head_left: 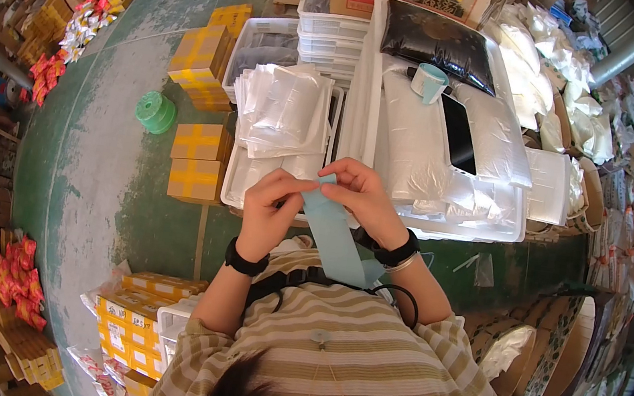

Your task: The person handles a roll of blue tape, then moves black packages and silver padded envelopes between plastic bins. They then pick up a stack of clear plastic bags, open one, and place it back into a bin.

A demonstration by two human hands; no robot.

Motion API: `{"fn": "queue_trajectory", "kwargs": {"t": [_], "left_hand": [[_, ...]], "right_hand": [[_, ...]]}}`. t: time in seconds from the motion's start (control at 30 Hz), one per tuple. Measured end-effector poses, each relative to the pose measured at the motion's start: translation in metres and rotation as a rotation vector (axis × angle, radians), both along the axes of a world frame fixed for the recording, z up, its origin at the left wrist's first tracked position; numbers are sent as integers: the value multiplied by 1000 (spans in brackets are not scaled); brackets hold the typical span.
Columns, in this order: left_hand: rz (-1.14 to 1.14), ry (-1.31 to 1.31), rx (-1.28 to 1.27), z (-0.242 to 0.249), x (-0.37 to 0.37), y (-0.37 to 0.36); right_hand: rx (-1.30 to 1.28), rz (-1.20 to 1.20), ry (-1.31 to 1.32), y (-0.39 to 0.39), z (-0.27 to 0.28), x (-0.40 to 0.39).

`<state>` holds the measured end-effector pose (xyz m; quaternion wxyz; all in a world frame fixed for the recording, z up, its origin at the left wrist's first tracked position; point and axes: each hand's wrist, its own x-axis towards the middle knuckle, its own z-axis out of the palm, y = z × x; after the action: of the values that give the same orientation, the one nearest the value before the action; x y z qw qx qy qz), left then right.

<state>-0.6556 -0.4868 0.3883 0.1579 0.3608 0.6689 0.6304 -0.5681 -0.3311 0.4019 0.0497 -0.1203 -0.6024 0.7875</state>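
A long light blue strip [334, 241], like label backing paper, hangs down in front of my striped shirt. My left hand [269, 203] pinches the left side of its top end between thumb and finger. At the same end, my right hand [368, 205] is closed on the strip's right side, its thumb near my left fingertips. Any small label between the fingertips is too small to make out. Beyond my hands, a stack of silvery-white pouches [285, 108] lies on a white crate. Further right are plump silver bags [413, 147] in a large white tray [450, 231].
A dark-screened tablet [458, 134] and a light blue roll [430, 83] lie on the bags, near a black bag [440, 45]. Taped cartons [199, 161] and a green spool [155, 112] stand to the left. Open cardboard boxes [554, 353] are at the right.
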Motion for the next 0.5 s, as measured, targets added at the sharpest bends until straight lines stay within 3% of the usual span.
{"fn": "queue_trajectory", "kwargs": {"t": [0.1, 0.23, 0.5], "left_hand": [[-16, -354, 209, 4, 6, 4], [-39, -437, 169, 0, 6, 6], [-21, -441, 110, -9, 0, 5]], "right_hand": [[63, -45, 47, 1, -7, 0], [242, -97, 96, -1, -5, 1], [160, 18, 16, 5, -8, 4]]}}
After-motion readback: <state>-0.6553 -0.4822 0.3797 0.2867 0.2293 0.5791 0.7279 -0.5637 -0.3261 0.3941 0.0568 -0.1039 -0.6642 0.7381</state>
